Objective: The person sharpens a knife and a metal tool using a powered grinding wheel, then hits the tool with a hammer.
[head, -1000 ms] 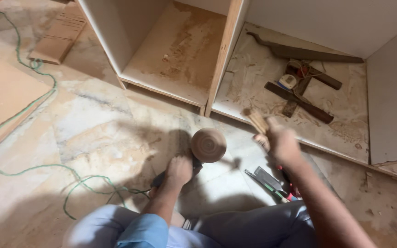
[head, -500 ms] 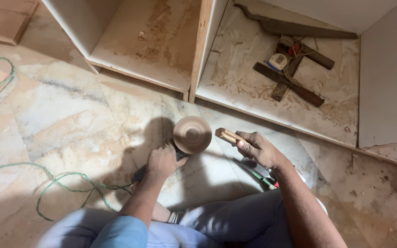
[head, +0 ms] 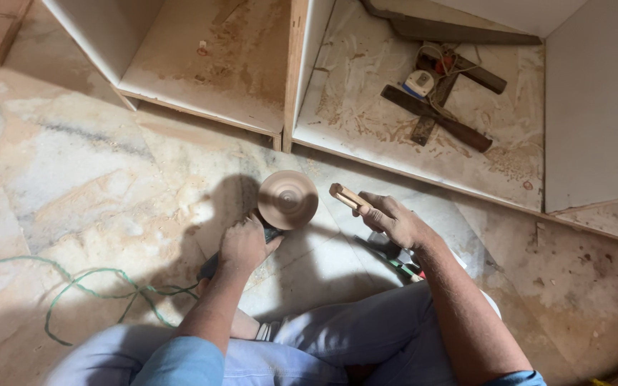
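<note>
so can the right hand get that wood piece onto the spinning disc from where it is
Probably yes: the right hand holds the wooden piece just right of the sanding disc, with only bare floor between; the left hand grips the tool below.

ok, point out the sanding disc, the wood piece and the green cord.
sanding disc (head: 287, 199), head view, centre of the round face.
wood piece (head: 345, 194), head view, end sticking out of the right hand.
green cord (head: 91, 277), head view, loop on the floor left of the left arm.
</note>
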